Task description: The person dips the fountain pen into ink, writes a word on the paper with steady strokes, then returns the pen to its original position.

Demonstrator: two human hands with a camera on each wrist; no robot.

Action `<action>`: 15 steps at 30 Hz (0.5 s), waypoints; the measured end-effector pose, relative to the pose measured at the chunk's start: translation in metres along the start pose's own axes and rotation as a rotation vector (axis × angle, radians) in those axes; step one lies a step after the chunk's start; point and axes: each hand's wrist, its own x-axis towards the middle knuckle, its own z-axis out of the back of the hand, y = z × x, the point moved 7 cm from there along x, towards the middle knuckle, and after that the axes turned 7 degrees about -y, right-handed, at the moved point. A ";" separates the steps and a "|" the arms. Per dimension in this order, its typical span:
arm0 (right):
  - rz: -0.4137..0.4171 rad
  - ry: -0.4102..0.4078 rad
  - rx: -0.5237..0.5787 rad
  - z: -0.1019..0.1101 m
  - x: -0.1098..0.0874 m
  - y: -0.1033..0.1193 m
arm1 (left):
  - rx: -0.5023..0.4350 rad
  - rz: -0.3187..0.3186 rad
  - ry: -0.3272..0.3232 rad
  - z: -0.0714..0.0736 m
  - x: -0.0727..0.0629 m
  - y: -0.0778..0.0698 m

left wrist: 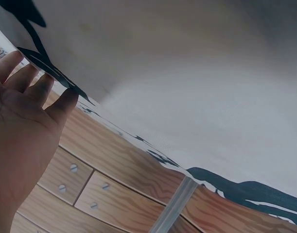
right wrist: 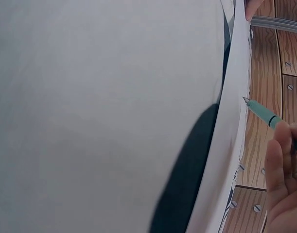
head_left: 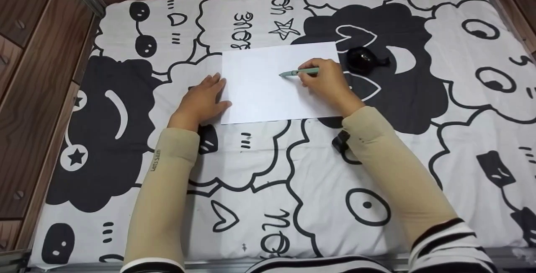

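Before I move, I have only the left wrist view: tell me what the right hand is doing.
Observer: The right hand grips a green pen.

Operator: Tell me where it points.

Observer: Its nib is over a white sheet; I can't tell whether it touches.

Operator: Name anything lying just past that sheet's right edge.

Observer: A shiny black object lies there on the patterned cloth.
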 end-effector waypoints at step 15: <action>0.001 -0.027 -0.009 0.003 -0.001 -0.001 | -0.006 -0.004 0.014 0.000 -0.001 0.001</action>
